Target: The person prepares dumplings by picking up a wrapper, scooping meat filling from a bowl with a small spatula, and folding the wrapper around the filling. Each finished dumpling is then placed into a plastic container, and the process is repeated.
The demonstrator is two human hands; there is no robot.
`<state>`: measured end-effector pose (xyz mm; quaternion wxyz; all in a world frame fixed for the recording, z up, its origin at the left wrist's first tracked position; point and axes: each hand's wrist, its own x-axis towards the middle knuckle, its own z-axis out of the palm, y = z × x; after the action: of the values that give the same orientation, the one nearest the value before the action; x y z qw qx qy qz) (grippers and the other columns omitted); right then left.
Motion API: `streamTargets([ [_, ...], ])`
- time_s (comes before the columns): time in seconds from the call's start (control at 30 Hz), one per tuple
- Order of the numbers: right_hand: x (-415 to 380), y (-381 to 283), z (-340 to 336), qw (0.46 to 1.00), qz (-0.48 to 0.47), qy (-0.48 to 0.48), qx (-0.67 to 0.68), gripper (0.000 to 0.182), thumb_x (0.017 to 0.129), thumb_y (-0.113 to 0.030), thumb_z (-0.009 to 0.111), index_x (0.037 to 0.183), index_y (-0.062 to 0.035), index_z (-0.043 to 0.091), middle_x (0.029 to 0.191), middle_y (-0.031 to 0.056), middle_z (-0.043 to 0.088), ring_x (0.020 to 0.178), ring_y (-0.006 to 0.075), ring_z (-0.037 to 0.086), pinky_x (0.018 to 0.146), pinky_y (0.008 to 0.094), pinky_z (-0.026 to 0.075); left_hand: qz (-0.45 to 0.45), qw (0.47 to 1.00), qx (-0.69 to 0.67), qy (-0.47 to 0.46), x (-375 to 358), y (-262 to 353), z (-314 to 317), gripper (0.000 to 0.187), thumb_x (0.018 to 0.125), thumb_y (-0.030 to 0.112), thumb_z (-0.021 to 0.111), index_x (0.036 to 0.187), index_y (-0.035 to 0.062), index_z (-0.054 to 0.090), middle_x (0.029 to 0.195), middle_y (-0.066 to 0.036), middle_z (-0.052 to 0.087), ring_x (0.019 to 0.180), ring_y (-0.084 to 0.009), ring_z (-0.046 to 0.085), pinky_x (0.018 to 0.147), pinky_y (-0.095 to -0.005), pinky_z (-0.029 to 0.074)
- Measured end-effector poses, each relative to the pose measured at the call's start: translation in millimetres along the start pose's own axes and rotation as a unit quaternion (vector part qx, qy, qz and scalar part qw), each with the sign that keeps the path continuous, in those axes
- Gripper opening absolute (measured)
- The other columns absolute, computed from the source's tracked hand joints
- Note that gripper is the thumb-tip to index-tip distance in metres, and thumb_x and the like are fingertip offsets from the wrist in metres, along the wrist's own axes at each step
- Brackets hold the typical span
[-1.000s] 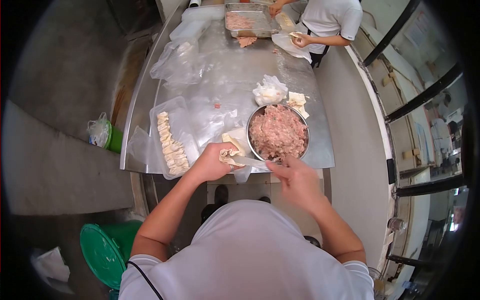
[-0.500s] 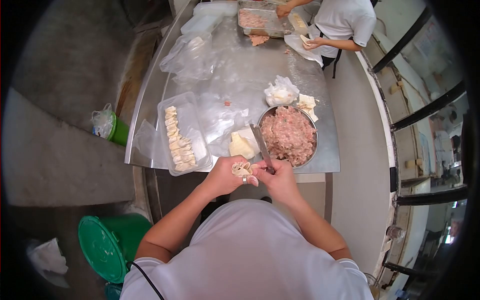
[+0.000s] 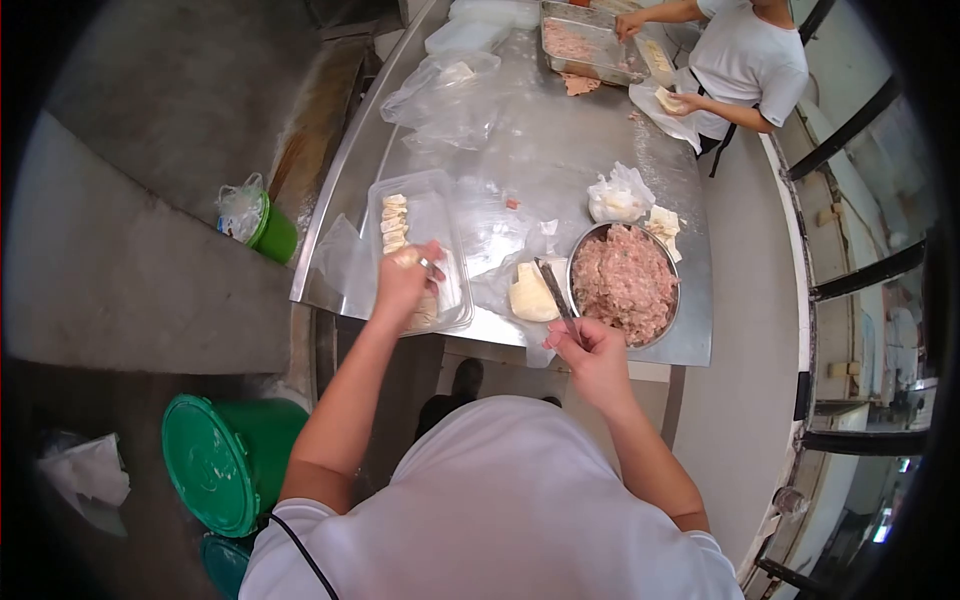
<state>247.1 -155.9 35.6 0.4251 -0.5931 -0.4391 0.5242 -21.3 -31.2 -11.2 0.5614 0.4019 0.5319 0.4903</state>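
My left hand is over a clear plastic tray, its fingers curled round a pale, folded dumpling that they mostly cover. Inside the tray runs a row of wrapped dumplings, partly hidden by that hand. My right hand grips a narrow flat spatula, its blade pointing up and away over a stack of dumpling wrappers. Just right of the wrappers is a round metal bowl heaped with pink minced meat filling.
A white plastic bag and more wrappers lie behind the bowl. Across the metal table, a co-worker works beside a meat tray. Clear plastic bags lie at far left. A green lidded bucket stands on the floor.
My left hand has moved left from beside my right hand to over the tray, carrying the folded dumpling. My right hand still holds the spatula. The view has shifted slightly.
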Motion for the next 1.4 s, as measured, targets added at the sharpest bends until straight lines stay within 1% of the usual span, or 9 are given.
streamTargets([
  [0.07, -4.3, -5.5, 4.5, 1.000, -0.002, 0.008, 0.005, 0.013, 0.097, -0.008, 0.067, 0.099, 0.0042, 0.073, 0.076, -0.0030, 0.067, 0.061, 0.0012, 0.048, 0.055, 0.0214, 0.036, 0.009, 0.999, 0.031, 0.039, 24.7, 2.7, -18.1, 0.037, 0.099, 0.032, 0.072, 0.076, 0.0022, 0.067, 0.067, -0.002, 0.062, 0.057, -0.0086, 0.055, 0.051, -0.0275, 0.043],
  [0.23, -8.7, 4.2, 6.8, 0.999, 0.011, 0.009, 0.033, 0.015, 0.098, -0.009, 0.068, 0.102, 0.0052, 0.072, 0.082, 0.0010, 0.071, 0.066, 0.0029, 0.054, 0.058, 0.0213, 0.041, 0.009, 0.959, 0.278, 0.048, 73.4, -0.9, -52.5, 0.038, 0.097, 0.033, 0.074, 0.089, -0.0035, 0.070, 0.083, -0.009, 0.071, 0.069, -0.0161, 0.064, 0.065, -0.0327, 0.053],
  [0.33, -12.2, 7.0, 3.0, 0.999, 0.019, 0.014, 0.035, 0.016, 0.098, -0.009, 0.068, 0.103, 0.0058, 0.072, 0.084, 0.0031, 0.072, 0.070, 0.0047, 0.059, 0.062, 0.0218, 0.045, -0.005, 0.949, 0.313, -0.037, 90.9, -12.7, -64.3, 0.037, 0.093, 0.030, 0.076, 0.098, -0.0060, 0.069, 0.094, -0.012, 0.072, 0.084, -0.0199, 0.067, 0.078, -0.0356, 0.054],
  [0.43, -16.1, 17.2, -2.3, 0.999, 0.029, 0.022, 0.038, 0.017, 0.098, -0.009, 0.069, 0.103, 0.0063, 0.072, 0.084, 0.0040, 0.073, 0.072, 0.0055, 0.061, 0.065, 0.0223, 0.047, -0.098, 0.922, 0.345, -0.144, 106.3, -14.3, -73.5, 0.039, 0.090, 0.026, 0.077, 0.108, -0.0076, 0.069, 0.103, -0.020, 0.073, 0.100, -0.0258, 0.070, 0.087, -0.0387, 0.054],
  [0.53, -20.0, 21.6, -3.3, 0.998, 0.028, 0.037, 0.040, 0.017, 0.098, -0.009, 0.068, 0.103, 0.0064, 0.072, 0.084, 0.0041, 0.072, 0.073, 0.0055, 0.061, 0.067, 0.0224, 0.048, 0.037, 0.778, 0.610, -0.145, 94.3, -3.9, -57.3, 0.039, 0.090, 0.025, 0.075, 0.113, -0.0070, 0.070, 0.112, -0.025, 0.072, 0.108, -0.0339, 0.070, 0.094, -0.0427, 0.054],
  [0.63, -24.2, 24.7, -6.3, 0.998, 0.024, 0.043, 0.043, 0.016, 0.098, -0.010, 0.068, 0.103, 0.0059, 0.072, 0.084, 0.0039, 0.072, 0.073, 0.0052, 0.060, 0.067, 0.0221, 0.047, 0.007, 0.688, 0.702, -0.186, 96.2, -6.3, -51.2, 0.040, 0.090, 0.027, 0.075, 0.118, -0.0013, 0.072, 0.115, -0.025, 0.071, 0.111, -0.0388, 0.067, 0.096, -0.0437, 0.053],
  [0.93, -33.4, 27.0, -19.5, 0.997, 0.037, 0.058, 0.039, 0.014, 0.098, -0.008, 0.069, 0.102, 0.0048, 0.072, 0.085, 0.0037, 0.071, 0.077, 0.0083, 0.063, 0.072, 0.0245, 0.049, 0.049, 0.698, 0.704, -0.125, 87.2, -5.1, -45.5, 0.031, 0.083, 0.035, 0.081, 0.097, 0.0086, 0.080, 0.103, -0.017, 0.075, 0.100, -0.0338, 0.071, 0.088, -0.0431, 0.056],
  [1.33, -43.0, 35.2, -37.0, 0.995, 0.030, 0.077, 0.052, 0.012, 0.097, -0.007, 0.069, 0.101, 0.0044, 0.072, 0.085, 0.0042, 0.071, 0.079, 0.0099, 0.064, 0.075, 0.0258, 0.051, 0.073, 0.694, 0.709, -0.099, 83.3, -7.2, -47.7, 0.028, 0.088, 0.036, 0.074, 0.096, 0.0106, 0.081, 0.095, -0.017, 0.075, 0.093, -0.0347, 0.072, 0.083, -0.0453, 0.056],
  [1.4, -43.3, 35.0, -40.4, 0.995, 0.028, 0.080, 0.056, 0.012, 0.097, -0.007, 0.069, 0.101, 0.0043, 0.072, 0.086, 0.0042, 0.071, 0.079, 0.0098, 0.064, 0.075, 0.0257, 0.051, 0.077, 0.726, 0.678, -0.078, 80.2, -4.7, -46.4, 0.028, 0.088, 0.035, 0.074, 0.098, 0.0105, 0.081, 0.096, -0.017, 0.075, 0.093, -0.0351, 0.072, 0.083, -0.0448, 0.056],
])
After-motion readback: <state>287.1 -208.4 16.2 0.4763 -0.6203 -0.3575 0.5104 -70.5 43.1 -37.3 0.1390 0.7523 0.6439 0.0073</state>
